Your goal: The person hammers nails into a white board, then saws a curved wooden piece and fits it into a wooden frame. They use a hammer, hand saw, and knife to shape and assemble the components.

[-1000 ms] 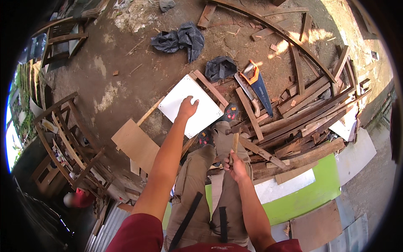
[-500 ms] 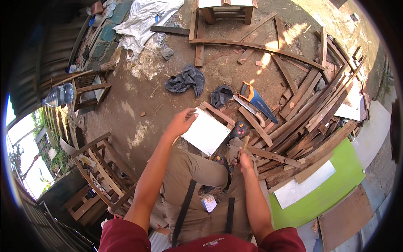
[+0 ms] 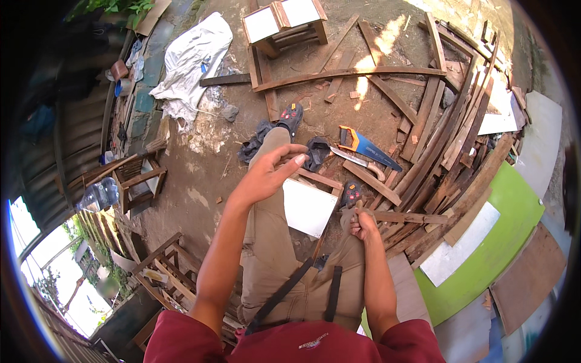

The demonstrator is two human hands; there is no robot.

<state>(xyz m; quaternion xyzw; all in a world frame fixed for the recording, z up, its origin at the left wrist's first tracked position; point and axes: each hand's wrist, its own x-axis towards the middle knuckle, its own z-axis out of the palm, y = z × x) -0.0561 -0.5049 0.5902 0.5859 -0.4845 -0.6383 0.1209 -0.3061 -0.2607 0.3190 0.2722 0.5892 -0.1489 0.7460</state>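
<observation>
My left hand (image 3: 273,172) hovers over my left leg with its fingers apart, holding nothing. Beside that leg lies a white panel (image 3: 310,210), with a wood-framed edge along its far side. My right hand (image 3: 364,225) is closed at my right knee. The end of a short wooden piece (image 3: 359,205) pokes out above its fingers; the rest is hidden in the grip. Just beyond, a handsaw (image 3: 369,148) with a blue blade and orange-black handle rests on the ground. A second saw (image 3: 357,158) with a wooden handle lies alongside it.
Wooden strips (image 3: 445,145) are heaped on the right, near a green board (image 3: 490,248). A long plank (image 3: 351,74) crosses the ground ahead, below a small white-topped wooden piece of furniture (image 3: 284,27). Wooden frames (image 3: 166,266) stand at left. A white sheet (image 3: 196,57) lies far left.
My left hand has come off the white panel and opened above my leg. My left leg has stretched forward, its shoe now by the dark cloth. The right hand keeps its grip near the knee.
</observation>
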